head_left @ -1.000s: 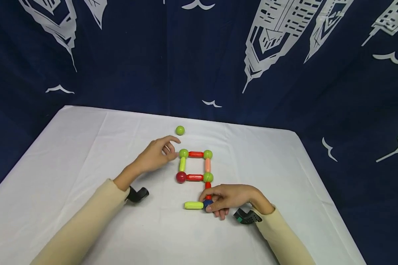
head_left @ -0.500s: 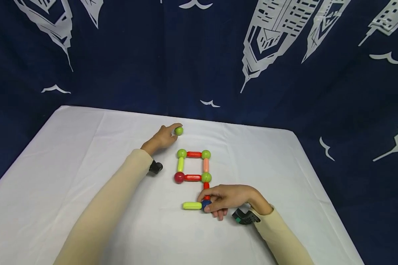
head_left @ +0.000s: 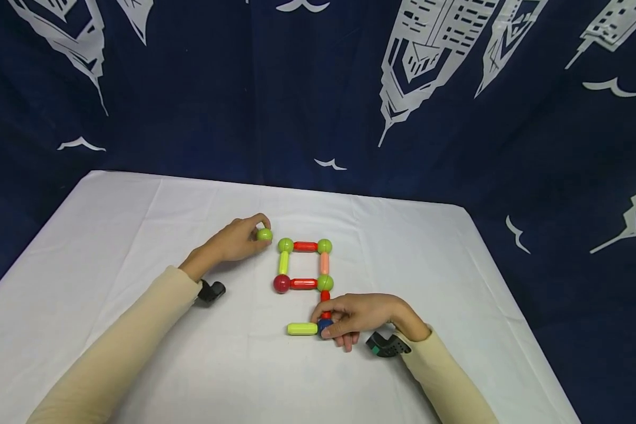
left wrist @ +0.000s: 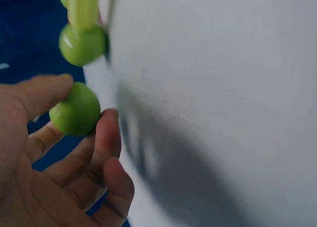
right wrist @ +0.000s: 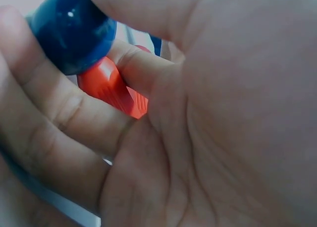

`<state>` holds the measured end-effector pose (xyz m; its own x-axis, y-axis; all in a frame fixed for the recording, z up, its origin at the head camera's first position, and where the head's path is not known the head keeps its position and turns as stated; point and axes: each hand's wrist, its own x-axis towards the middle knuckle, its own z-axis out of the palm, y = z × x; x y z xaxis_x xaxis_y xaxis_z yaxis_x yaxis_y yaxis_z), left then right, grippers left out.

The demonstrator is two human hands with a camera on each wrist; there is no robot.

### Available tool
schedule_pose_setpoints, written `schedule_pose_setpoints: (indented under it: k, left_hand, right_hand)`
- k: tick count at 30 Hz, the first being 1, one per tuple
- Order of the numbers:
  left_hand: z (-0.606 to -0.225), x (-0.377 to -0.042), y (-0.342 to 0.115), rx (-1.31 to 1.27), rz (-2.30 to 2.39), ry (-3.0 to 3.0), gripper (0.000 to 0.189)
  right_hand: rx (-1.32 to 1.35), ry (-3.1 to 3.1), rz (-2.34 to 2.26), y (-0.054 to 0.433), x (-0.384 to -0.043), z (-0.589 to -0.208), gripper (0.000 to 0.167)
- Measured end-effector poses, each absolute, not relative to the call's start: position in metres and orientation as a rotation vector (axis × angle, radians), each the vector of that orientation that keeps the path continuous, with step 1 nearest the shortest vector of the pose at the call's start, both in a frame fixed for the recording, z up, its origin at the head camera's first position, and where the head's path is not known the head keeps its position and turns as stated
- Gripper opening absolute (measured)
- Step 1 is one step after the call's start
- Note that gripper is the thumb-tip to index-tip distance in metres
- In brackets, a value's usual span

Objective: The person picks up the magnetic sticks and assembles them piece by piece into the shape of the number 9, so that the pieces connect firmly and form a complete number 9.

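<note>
My left hand (head_left: 233, 240) pinches a loose green ball (head_left: 265, 234) between thumb and fingers, just left of a square of magnetic rods and balls. In the left wrist view this ball (left wrist: 77, 110) is close to the square's corner ball (left wrist: 83, 43). The square has green balls at three corners and a dark red ball (head_left: 282, 284) at the near left. From its near right corner a red rod (head_left: 325, 296) runs down to a blue ball (head_left: 323, 325), which my right hand (head_left: 363, 313) holds with thumb and fingers, partly hiding it. A yellow-green rod (head_left: 302, 328) sticks out left from the blue ball.
A white cloth (head_left: 429, 259) covers the table, whose far edge meets a dark blue curtain (head_left: 201, 106) with white building prints. A black wrist camera (head_left: 210, 291) sits below my left wrist, and another camera (head_left: 388, 345) by my right wrist.
My left hand reached to the loose green ball at the back, took hold of it and brought it nearer, beside the square's far left corner. My right hand stays at the blue ball.
</note>
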<state>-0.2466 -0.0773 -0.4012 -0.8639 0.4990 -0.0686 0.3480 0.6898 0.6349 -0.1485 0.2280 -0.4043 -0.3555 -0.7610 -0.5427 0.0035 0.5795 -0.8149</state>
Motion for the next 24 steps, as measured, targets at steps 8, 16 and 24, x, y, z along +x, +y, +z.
schedule_pose_setpoints:
  k: [8,16,24]
  left_hand:
    - [-0.39,-0.186,-0.083,0.886,0.906,2.598,0.034]
    - [-0.403,-0.136,-0.079,0.994,0.914,2.495,0.03]
    - [-0.416,-0.118,-0.072,0.999,0.965,2.475,0.026]
  right_hand:
    - [-0.609,1.779,-0.916,0.23,-0.15,-0.403,0.018]
    - [-0.598,1.768,-0.917,0.228,-0.149,-0.408,0.018]
    - [-0.61,1.787,-0.911,0.225,-0.152,-0.407,0.017]
